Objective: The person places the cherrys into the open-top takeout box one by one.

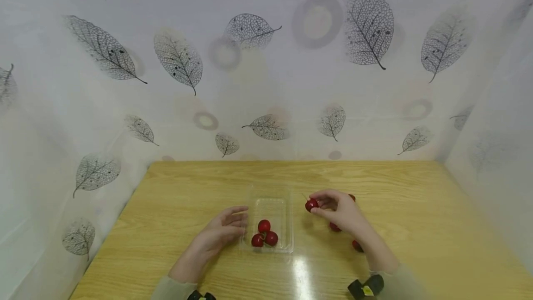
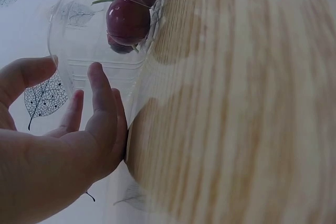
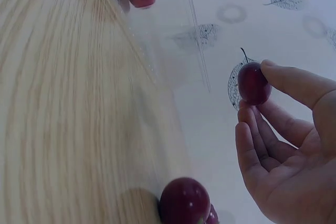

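Between thumb and fingers, my right hand (image 1: 339, 209) pinches a dark red cherry (image 1: 311, 205), raised to the right of a clear plastic box (image 1: 290, 226). In the right wrist view this cherry (image 3: 254, 84) has a short thin stem pointing up. Three cherries (image 1: 264, 226) with green stems lie in the near part of the box. My left hand (image 1: 222, 228) is at the box's left side, its fingers extended and the thumb apart. In the left wrist view the fingertips (image 2: 95, 72) are at the clear wall; whether they press on it I cannot tell.
More cherries lie on the wooden table (image 1: 166, 207) by my right forearm, partly hidden: one loose cherry (image 1: 335, 227) beneath the hand and another cherry (image 1: 357, 246) nearer me. A leaf-patterned white sheet (image 1: 266, 82) stands behind and at both sides.
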The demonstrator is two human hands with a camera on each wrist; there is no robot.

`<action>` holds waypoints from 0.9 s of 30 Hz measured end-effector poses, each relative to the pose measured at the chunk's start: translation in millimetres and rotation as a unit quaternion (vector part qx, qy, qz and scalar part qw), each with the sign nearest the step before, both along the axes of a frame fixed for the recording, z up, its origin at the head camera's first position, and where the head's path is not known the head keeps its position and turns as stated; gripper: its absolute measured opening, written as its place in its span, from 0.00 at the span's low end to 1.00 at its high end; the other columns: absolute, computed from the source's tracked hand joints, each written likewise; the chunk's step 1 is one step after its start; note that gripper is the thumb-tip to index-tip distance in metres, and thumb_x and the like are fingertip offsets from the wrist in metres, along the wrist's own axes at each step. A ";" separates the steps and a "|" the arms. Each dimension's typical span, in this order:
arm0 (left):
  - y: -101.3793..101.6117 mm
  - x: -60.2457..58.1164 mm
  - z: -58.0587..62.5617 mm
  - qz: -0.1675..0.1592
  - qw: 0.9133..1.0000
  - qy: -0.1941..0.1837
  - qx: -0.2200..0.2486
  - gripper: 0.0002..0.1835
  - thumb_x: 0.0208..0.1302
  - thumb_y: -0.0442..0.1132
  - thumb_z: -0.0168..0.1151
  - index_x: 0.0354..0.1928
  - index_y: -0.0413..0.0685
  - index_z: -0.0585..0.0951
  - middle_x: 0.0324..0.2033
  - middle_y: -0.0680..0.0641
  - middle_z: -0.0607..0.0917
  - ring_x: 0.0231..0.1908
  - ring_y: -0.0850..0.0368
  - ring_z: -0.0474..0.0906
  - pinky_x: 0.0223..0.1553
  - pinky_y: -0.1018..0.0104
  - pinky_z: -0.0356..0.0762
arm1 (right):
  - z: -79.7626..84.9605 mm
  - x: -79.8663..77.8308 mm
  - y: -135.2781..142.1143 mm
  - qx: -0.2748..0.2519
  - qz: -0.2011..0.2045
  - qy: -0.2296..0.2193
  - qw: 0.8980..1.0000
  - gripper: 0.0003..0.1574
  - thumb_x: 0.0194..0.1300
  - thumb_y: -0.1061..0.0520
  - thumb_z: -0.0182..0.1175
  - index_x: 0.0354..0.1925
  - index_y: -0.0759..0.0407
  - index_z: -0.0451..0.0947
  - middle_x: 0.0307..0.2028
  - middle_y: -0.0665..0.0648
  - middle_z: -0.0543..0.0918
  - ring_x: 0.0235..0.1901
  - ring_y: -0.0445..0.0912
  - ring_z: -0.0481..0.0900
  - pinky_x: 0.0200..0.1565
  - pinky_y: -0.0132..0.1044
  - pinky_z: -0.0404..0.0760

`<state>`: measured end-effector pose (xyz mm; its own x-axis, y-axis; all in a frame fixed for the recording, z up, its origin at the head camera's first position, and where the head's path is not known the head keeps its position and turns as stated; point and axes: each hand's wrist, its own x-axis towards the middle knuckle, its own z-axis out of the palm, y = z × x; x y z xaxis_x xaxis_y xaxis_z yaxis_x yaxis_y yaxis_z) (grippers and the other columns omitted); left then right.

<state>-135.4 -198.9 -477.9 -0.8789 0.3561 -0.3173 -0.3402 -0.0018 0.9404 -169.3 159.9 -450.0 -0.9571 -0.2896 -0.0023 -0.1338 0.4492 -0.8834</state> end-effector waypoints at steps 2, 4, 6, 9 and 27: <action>-0.3 -0.6 0.2 -0.001 1.000 0.000 -0.001 0.41 0.67 0.26 0.63 0.80 0.32 0.58 0.77 0.24 0.61 0.66 0.49 0.75 0.59 0.69 0.81 | 0.3 0.1 -3.9 -0.003 0.007 0.001 1.000 0.22 0.68 0.57 0.73 0.58 0.62 0.85 0.52 0.61 0.89 0.48 0.47 0.85 0.50 0.30 0.85; -0.5 -0.9 0.5 -0.002 1.000 0.000 -0.002 0.41 0.67 0.26 0.63 0.80 0.32 0.59 0.78 0.24 0.61 0.66 0.49 0.75 0.59 0.69 0.81 | 0.1 -0.1 -8.2 -0.004 0.013 0.003 1.000 0.22 0.68 0.57 0.73 0.58 0.62 0.85 0.53 0.61 0.88 0.49 0.47 0.85 0.51 0.31 0.85; -0.8 -1.1 0.6 -0.003 1.000 -0.001 -0.003 0.41 0.67 0.26 0.63 0.80 0.32 0.59 0.78 0.24 0.61 0.66 0.49 0.75 0.59 0.69 0.81 | 0.0 -0.3 -12.9 -0.007 0.019 0.005 1.000 0.22 0.68 0.58 0.73 0.58 0.62 0.85 0.52 0.61 0.88 0.49 0.46 0.85 0.52 0.33 0.85; -0.9 -1.2 0.8 -0.002 1.000 -0.001 -0.003 0.41 0.68 0.26 0.62 0.80 0.32 0.59 0.77 0.24 0.61 0.66 0.50 0.75 0.59 0.69 0.81 | 0.5 -0.4 -20.2 -0.011 0.026 0.007 1.000 0.22 0.67 0.58 0.73 0.57 0.63 0.85 0.51 0.61 0.89 0.48 0.45 0.84 0.54 0.35 0.86; 0.1 -1.1 0.8 0.000 1.000 -0.008 -0.006 0.41 0.68 0.26 0.62 0.80 0.33 0.59 0.78 0.25 0.61 0.68 0.46 0.74 0.61 0.67 0.81 | 1.8 2.1 -51.7 -0.039 0.078 0.030 0.996 0.21 0.66 0.59 0.74 0.55 0.65 0.85 0.50 0.63 0.88 0.45 0.43 0.83 0.52 0.33 0.86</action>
